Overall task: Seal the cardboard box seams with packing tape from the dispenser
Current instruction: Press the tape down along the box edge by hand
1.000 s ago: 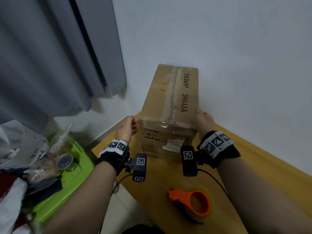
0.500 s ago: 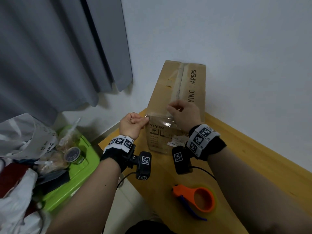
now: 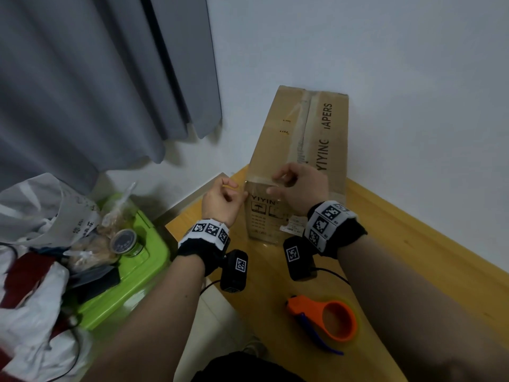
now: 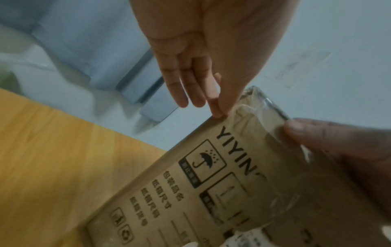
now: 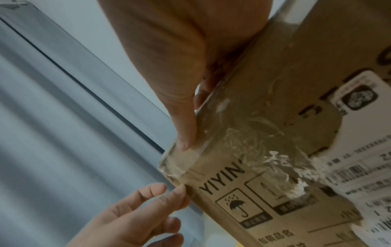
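A tall cardboard box (image 3: 300, 128) stands on the wooden table (image 3: 413, 257) against the wall, with old tape along its top seam. A clear tape strip (image 3: 261, 186) lies across the top edge of its front face. My left hand (image 3: 239, 193) pinches the strip's loose end at the box's left corner (image 5: 177, 188). My right hand (image 3: 275, 184) curls over the top edge, and its thumb (image 5: 186, 142) presses the strip onto the cardboard. The strip (image 4: 260, 113) looks wrinkled in the wrist views. The orange tape dispenser (image 3: 325, 321) lies on the table near me, untouched.
A green bin (image 3: 132, 277) with a jar, bags and clutter stands left of the table, below a grey curtain (image 3: 96, 78). The white wall (image 3: 413, 106) runs close behind and right of the box. The table's left edge is just beside my left wrist.
A second ago both hands held the box's sides. They then came to the front top edge with a clear strip stretched between them, and it now lies against the cardboard.
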